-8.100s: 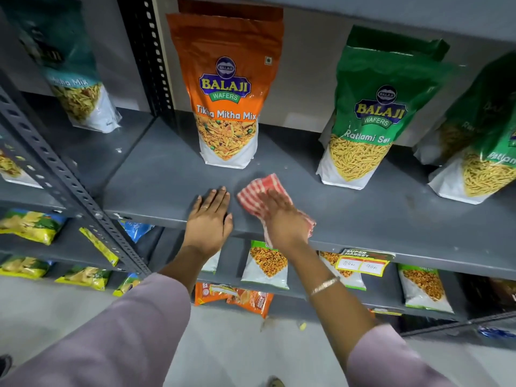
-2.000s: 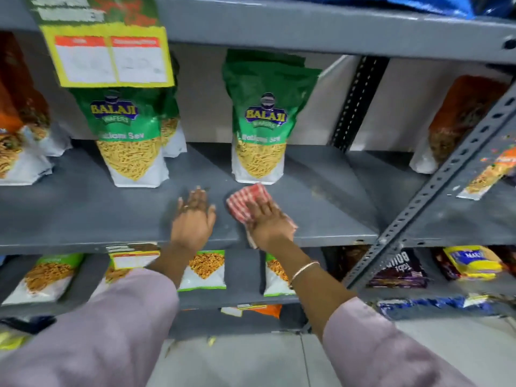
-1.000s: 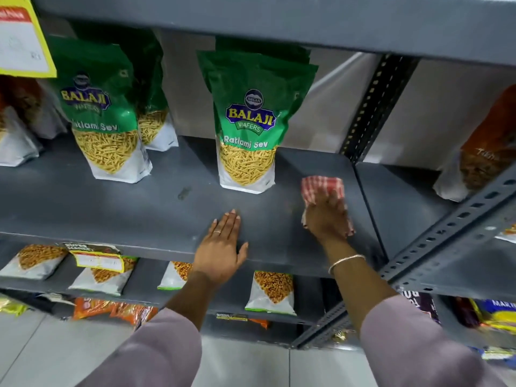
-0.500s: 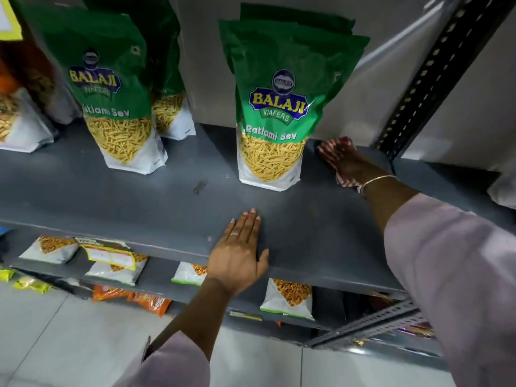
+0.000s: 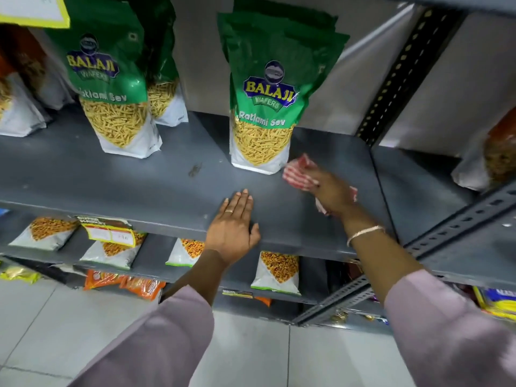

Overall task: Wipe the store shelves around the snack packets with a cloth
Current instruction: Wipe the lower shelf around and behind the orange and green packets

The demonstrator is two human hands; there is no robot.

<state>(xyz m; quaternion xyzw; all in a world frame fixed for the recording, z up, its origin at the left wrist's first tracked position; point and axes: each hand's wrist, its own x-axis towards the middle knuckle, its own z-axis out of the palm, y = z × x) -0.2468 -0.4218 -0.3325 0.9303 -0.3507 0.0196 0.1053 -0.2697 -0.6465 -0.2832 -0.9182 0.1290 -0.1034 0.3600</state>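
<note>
A grey metal shelf [image 5: 111, 180] carries upright green Ratlami Sev packets: one in the middle [image 5: 268, 96], another to the left [image 5: 109, 79]. My right hand [image 5: 332, 191] presses a red-and-white checked cloth [image 5: 297, 174] flat on the shelf, just right of the middle packet's base and close to touching it. Part of the cloth is hidden under the palm. My left hand [image 5: 231, 227] lies flat with fingers spread on the shelf's front edge, holding nothing. A dark smudge [image 5: 195, 169] marks the shelf between the two packets.
A perforated black upright [image 5: 402, 71] stands at the back right, and a grey angled post [image 5: 460, 222] crosses the right front. An orange packet [image 5: 499, 152] sits on the neighbouring shelf. Lower shelves hold small snack packets [image 5: 276, 272] and a yellow price tag [image 5: 111, 233].
My right hand has drawn the cloth forward from the back of the shelf beside the middle packet toward its front right corner. The left hand stays planted on the shelf edge.
</note>
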